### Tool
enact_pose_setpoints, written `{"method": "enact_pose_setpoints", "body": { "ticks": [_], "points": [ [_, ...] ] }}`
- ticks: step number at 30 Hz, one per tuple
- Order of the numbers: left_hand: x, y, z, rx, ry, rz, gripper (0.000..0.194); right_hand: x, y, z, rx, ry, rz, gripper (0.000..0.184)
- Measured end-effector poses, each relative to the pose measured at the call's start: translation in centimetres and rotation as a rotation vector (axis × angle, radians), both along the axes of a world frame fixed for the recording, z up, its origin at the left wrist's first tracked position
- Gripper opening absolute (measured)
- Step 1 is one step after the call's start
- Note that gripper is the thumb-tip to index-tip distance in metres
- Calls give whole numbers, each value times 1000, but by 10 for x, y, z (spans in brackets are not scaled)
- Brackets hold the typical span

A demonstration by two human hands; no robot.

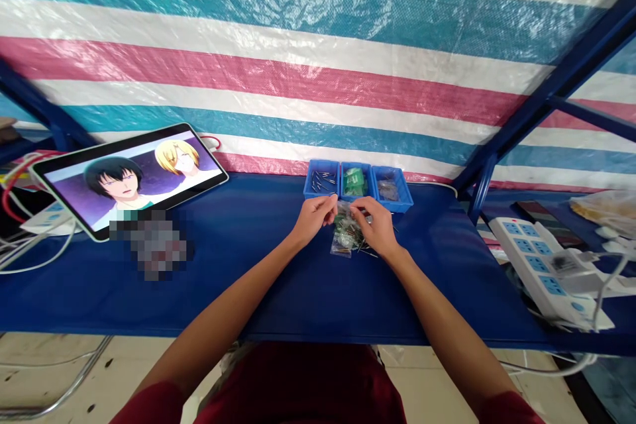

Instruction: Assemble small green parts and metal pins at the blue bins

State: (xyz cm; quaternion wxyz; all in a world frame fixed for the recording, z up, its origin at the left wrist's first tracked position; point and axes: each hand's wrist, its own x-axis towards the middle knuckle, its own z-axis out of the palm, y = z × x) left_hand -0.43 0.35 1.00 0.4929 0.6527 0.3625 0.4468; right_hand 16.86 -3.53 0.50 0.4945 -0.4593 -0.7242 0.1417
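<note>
My left hand (314, 220) is closed in a pinch above the desk; anything between its fingertips is too small to make out. Close beside it, my right hand (376, 225) pinches the upper edge of a small clear plastic bag (342, 242). Around and under the hands lies a pile of small bags and thin dark pin-like pieces (366, 252), partly hidden by my right hand. Just beyond are three blue bins in a row. The left bin (308, 191) contains thin dark metal pieces, the middle bin (355, 199) green packets, the right bin (408, 200) small clear bags.
A tablet (144, 175) playing a cartoon leans at the left of the blue desk (238, 212), with a blurred-out item before it. Cables lie at far left. A white power strip (531, 258) with plugs is at right. Blue metal posts (521, 93) and a striped tarp (318, 33) stand behind.
</note>
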Motion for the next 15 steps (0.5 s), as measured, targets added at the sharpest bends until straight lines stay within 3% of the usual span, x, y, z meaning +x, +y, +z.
{"method": "enact_pose_setpoints", "body": {
  "ticks": [3, 6, 8, 15],
  "points": [
    [-1, -1, 1, 160, 14, 72, 38, -1, -1, 1, -70, 61, -25, 25],
    [-1, -2, 0, 202, 98, -5, 33, -1, -2, 2, -99, 58, -27, 26],
    [-1, -2, -1, 145, 93, -41, 28, -1, -2, 2, -81, 50, -40, 25],
    [1, 0, -1, -100, -28, -63, 47, 2, -1, 0, 70, -14, 59, 25]
  ]
}}
